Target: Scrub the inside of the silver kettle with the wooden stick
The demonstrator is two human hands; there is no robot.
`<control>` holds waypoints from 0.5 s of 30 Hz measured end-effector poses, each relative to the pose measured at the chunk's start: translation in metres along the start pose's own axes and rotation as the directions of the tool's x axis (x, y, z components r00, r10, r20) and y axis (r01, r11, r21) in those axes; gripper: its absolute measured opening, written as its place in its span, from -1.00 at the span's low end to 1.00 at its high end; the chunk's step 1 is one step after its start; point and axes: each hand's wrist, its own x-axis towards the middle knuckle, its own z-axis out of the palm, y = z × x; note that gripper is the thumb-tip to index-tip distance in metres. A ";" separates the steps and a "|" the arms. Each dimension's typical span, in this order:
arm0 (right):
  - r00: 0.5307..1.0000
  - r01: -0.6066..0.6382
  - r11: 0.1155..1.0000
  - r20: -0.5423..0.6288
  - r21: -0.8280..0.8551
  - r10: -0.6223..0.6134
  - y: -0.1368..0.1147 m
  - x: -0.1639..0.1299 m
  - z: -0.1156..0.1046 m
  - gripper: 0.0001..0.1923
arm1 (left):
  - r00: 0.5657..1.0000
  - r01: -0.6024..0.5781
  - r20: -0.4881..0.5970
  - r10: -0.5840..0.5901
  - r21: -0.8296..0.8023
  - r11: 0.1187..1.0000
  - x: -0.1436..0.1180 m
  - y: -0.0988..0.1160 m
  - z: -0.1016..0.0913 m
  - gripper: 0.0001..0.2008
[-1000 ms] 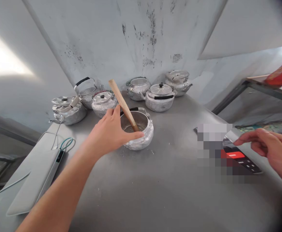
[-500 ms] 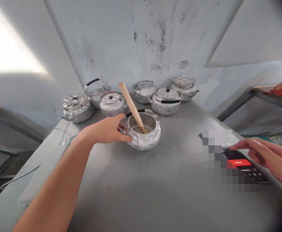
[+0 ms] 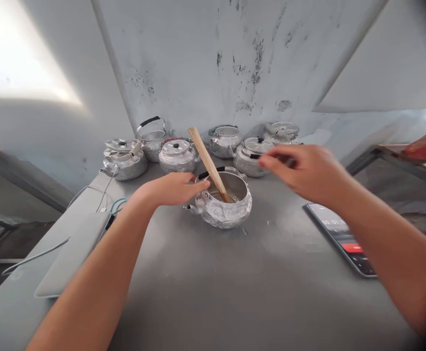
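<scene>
Left hand: I see my left hand (image 3: 174, 187) resting on the near left rim of the open kettle (image 3: 223, 204), fingers loosely curled against the rim and reaching toward the stick; it touches the metal but is not clamped round anything.
Right hand: my right hand (image 3: 304, 170) hovers above the counter (image 3: 235, 292) to the right of the kettle, fingers slack and parted, holding nothing, blurred.
Hands: well apart, one on each side of the kettle.
Kettle: lidless, dented, silver, standing upright at the middle of the counter, its spout pointing left toward my left hand, its black-gripped handle folded back on the far rim.
Stick: a wooden stick (image 3: 207, 162) stands in the kettle, lower end inside, upper end leaning up and to the left, just beside my left fingertips.
Other kettles: I count five more (image 3: 178, 155) in a row along the wall behind, some with lids, some showing strainers.
Phone: a phone (image 3: 339, 236) lies flat on the counter on the right, screen lit with a red bar, under my right forearm.
Left edge: a flat grey device (image 3: 77, 248) with cables (image 3: 106, 190) lies near my left arm.
</scene>
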 end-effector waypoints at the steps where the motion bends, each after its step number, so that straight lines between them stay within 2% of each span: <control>1: 0.999 0.045 0.999 0.029 0.013 -0.046 -0.018 0.019 0.009 -0.69 | 1.000 -0.010 0.021 0.010 -0.024 1.000 0.003 -0.002 0.001 -0.23; 5: 0.973 0.149 0.987 0.169 0.064 -0.158 -0.062 0.074 0.051 -0.51 | 0.994 -0.024 0.096 0.044 -0.197 0.980 0.014 -0.010 0.008 -0.22; 8: 0.954 0.156 0.985 0.246 0.069 -0.169 -0.076 0.087 0.075 -0.63 | 0.988 -0.006 0.145 0.048 -0.274 0.962 0.019 -0.013 0.012 -0.17; 10: 0.962 0.150 0.987 0.223 0.056 -0.159 -0.079 0.084 0.081 -0.71 | 0.985 -0.009 0.161 0.061 -0.306 0.952 0.021 -0.013 0.013 -0.15; 12: 0.980 0.144 0.989 0.136 0.044 -0.148 -0.080 0.076 0.078 -0.75 | 0.984 -0.005 0.166 0.061 -0.319 0.948 0.021 -0.011 0.014 -0.16; 15: 0.992 0.128 0.990 0.009 0.061 -0.129 -0.077 0.061 0.058 -0.52 | 0.984 0.029 0.174 0.028 -0.316 0.948 0.018 -0.007 0.013 -0.16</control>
